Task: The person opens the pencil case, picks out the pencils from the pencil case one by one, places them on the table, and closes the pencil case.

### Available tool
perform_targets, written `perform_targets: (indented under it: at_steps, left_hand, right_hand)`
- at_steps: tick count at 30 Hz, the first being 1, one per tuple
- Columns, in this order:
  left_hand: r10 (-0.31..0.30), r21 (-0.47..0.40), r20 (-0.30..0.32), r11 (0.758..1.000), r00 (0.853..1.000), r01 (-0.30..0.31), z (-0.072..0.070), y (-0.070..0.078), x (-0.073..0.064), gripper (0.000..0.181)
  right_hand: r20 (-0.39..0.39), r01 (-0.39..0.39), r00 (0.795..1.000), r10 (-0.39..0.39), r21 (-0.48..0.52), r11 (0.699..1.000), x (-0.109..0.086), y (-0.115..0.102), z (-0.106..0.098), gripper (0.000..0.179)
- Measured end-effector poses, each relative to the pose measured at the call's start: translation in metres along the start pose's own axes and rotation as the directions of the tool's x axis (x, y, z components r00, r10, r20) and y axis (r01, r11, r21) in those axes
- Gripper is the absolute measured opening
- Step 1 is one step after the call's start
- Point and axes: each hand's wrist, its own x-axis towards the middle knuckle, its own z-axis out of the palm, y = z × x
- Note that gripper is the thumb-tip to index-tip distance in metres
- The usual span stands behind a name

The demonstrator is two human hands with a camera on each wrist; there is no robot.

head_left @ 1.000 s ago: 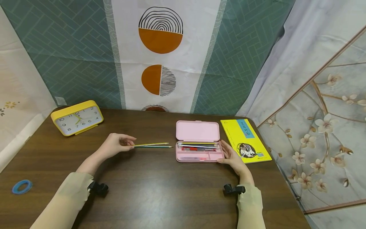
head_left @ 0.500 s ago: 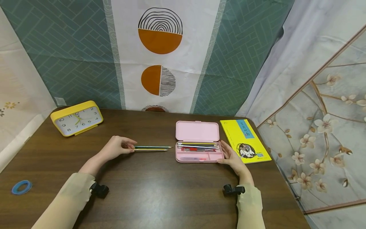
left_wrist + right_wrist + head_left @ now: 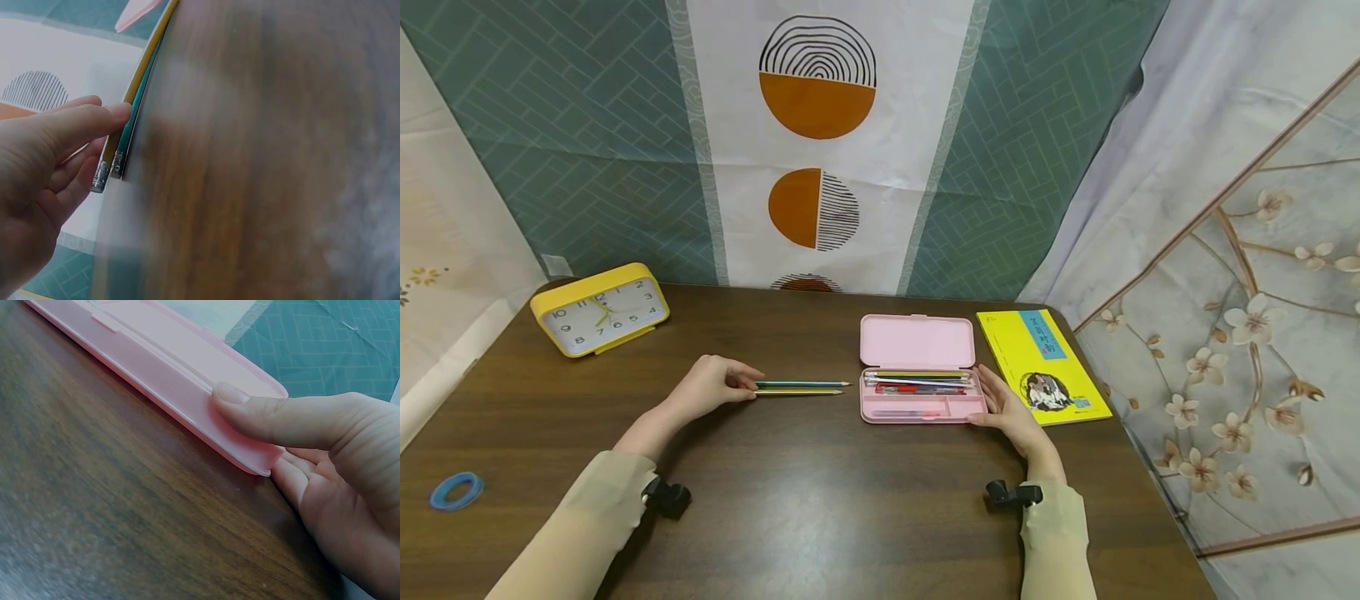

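My left hand (image 3: 715, 387) pinches the rear ends of a yellow pencil (image 3: 801, 392) and a green pencil (image 3: 805, 383), low over the table. In the left wrist view the thumb lies on the yellow pencil (image 3: 150, 57), and the green pencil (image 3: 129, 132) runs close beside it. Both have metal-banded ends near the fingers. A pink pencil case (image 3: 910, 409) stands with its lid up, holding several pencils and pens (image 3: 921, 389). My right hand (image 3: 1011, 417) grips its right end. In the right wrist view the thumb presses on the edge of the pencil case (image 3: 169, 394).
A yellow book (image 3: 1011, 346) lies right of the pencil case, close to my right hand. A yellow alarm clock (image 3: 601, 310) stands at the back left. Nearer on the left lies a blue ring, perhaps a tape roll (image 3: 457, 492). Fabric hangs behind the wooden table (image 3: 820, 508).
The yellow pencil has swung from the far side of the green one to its near side. My left hand has shifted slightly right. My right hand stays on the pencil case.
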Motion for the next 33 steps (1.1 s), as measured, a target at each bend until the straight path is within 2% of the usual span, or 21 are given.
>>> perform_targets:
  at_steps: [7, 17, 27, 33]
  left_hand:
    - [-0.032, 0.026, 0.007, 0.999, 0.999, 0.032, 0.001, 0.002, 0.001, 0.024]
    - [-0.040, 0.028, 0.017, 0.999, 0.999, 0.040, 0.002, 0.005, 0.000, 0.025]
    - [0.003, 0.017, -0.044, 1.000, 0.999, -0.002, 0.003, 0.011, 0.002, 0.027]
    - [0.032, 0.005, -0.034, 0.999, 0.999, -0.032, 0.001, 0.029, 0.014, 0.027]
  right_hand:
    - [0.001, 0.001, 1.000, -0.001, -0.012, 1.000, 0.000, -0.003, 0.002, 0.098]
    - [-0.010, -0.012, 1.000, 0.012, -0.011, 1.000, 0.001, -0.002, 0.001, 0.098]
    - [0.005, 0.005, 1.000, -0.005, 0.000, 1.000, 0.000, -0.001, 0.001, 0.099]
    - [0.015, 0.017, 1.000, -0.017, 0.023, 1.000, -0.001, -0.001, 0.000, 0.099]
